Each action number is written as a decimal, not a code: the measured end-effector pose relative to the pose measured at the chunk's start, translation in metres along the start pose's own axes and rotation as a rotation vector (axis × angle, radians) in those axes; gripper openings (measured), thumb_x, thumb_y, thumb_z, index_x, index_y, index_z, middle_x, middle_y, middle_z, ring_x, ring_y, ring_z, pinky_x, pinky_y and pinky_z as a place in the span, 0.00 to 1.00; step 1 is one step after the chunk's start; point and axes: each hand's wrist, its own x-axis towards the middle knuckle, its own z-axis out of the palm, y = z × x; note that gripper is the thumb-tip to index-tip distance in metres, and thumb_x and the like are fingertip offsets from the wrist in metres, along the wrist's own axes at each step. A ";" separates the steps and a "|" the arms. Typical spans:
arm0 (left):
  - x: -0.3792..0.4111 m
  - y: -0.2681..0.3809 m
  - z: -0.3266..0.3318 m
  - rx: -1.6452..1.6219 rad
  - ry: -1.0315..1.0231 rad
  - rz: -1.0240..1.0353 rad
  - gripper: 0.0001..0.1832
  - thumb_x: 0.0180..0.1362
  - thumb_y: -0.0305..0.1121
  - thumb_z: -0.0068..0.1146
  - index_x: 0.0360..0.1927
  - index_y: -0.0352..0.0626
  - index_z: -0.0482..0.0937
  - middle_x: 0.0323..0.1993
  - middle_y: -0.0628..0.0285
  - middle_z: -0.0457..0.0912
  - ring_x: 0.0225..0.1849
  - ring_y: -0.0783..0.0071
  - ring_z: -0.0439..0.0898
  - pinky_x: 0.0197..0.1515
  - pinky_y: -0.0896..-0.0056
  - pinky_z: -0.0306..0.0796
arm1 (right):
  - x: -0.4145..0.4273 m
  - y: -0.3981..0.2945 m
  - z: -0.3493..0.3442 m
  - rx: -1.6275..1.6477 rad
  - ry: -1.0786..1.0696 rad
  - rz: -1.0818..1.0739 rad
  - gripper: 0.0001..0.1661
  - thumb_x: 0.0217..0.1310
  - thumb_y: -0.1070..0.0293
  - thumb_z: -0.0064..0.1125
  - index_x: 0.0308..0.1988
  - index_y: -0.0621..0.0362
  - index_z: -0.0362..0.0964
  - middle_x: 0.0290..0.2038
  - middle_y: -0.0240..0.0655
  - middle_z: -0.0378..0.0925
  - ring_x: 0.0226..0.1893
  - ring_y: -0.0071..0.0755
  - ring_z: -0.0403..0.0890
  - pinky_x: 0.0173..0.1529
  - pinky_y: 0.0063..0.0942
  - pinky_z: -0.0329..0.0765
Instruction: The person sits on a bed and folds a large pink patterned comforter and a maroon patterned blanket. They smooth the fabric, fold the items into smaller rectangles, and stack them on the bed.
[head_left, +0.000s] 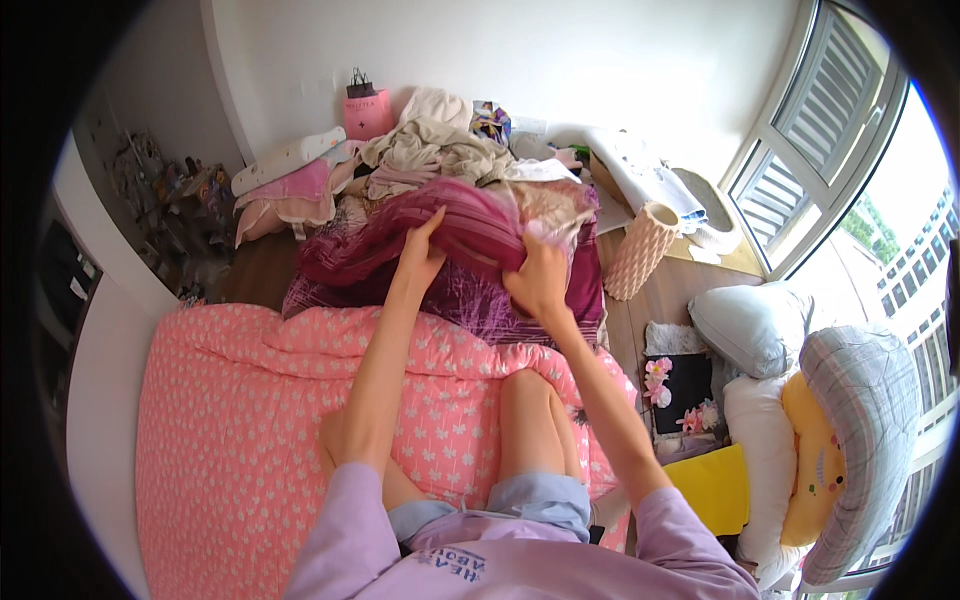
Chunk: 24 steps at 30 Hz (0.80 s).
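A dark magenta striped cloth (480, 232), blurred as if in motion, is gripped in both hands in front of me. My left hand (424, 251) pinches it near the middle, thumb uppermost. Farther right, my right hand (538, 276) is closed around its other side. Below the cloth lies a purple patterned fabric (480, 300), partly covered by it. Behind it rises a heap of beige and grey clothes (442, 150). My legs rest on a pink quilt (247, 405) with pale printed shapes.
A ribbed beige vase (642, 251) stands right of the heap. Pillows, including a light blue one (746, 326) and a grey plaid one (862, 450), line the window side. At the back left are a pink paper bag (367, 114) and a rolled white item (289, 160).
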 end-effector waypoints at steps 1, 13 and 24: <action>-0.011 -0.007 0.001 -0.006 0.013 0.000 0.17 0.53 0.31 0.56 0.46 0.40 0.71 0.44 0.61 0.75 0.45 0.70 0.74 0.48 0.67 0.67 | -0.009 -0.004 -0.007 0.016 -0.016 0.008 0.12 0.29 0.73 0.54 0.21 0.62 0.62 0.20 0.50 0.70 0.25 0.58 0.72 0.30 0.45 0.68; -0.130 -0.123 -0.091 -0.022 0.455 -0.620 0.35 0.45 0.49 0.60 0.54 0.46 0.61 0.50 0.55 0.68 0.50 0.61 0.68 0.53 0.60 0.63 | -0.143 0.040 0.039 -0.435 -0.590 0.151 0.30 0.31 0.70 0.62 0.41 0.60 0.62 0.43 0.44 0.67 0.50 0.47 0.66 0.47 0.41 0.66; -0.115 -0.098 -0.074 0.345 0.466 -0.219 0.17 0.50 0.33 0.49 0.45 0.50 0.64 0.38 0.65 0.69 0.38 0.74 0.68 0.39 0.69 0.66 | -0.124 -0.008 0.058 0.162 -0.339 0.047 0.28 0.44 0.71 0.54 0.49 0.64 0.59 0.46 0.48 0.64 0.46 0.52 0.68 0.47 0.38 0.69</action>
